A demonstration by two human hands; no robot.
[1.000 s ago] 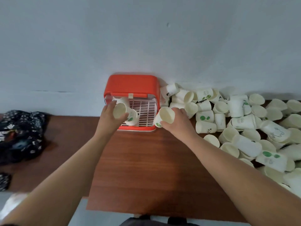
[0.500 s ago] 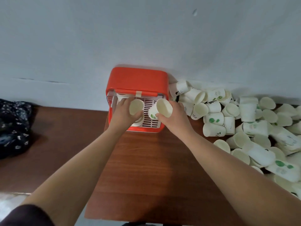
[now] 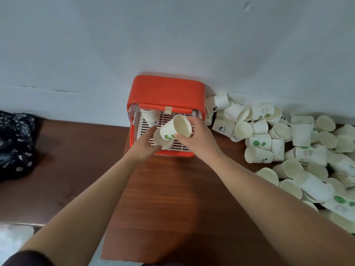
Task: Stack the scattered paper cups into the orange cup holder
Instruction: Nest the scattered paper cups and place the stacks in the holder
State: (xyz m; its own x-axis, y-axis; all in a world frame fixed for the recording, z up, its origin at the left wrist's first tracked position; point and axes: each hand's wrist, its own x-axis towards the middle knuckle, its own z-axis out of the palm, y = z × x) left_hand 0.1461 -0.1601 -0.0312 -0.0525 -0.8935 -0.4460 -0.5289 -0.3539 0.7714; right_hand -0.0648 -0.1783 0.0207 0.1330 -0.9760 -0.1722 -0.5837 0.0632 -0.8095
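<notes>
Left hand (image 3: 143, 150) pinches a plain cup (image 3: 163, 143); right hand (image 3: 199, 139) wraps the green-print cup (image 3: 173, 129), tilted, touching it from above. Thin paper: light, crushable, so grip the sidewall softly. Both sit over the orange cup holder (image 3: 165, 91) at the worktop's (image 3: 172, 189) back edge. Loose cups (image 3: 288, 143) are piled right.

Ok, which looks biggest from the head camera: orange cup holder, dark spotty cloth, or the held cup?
1. orange cup holder
2. dark spotty cloth, cut off at the frame edge
3. paper cup in the right hand
</notes>
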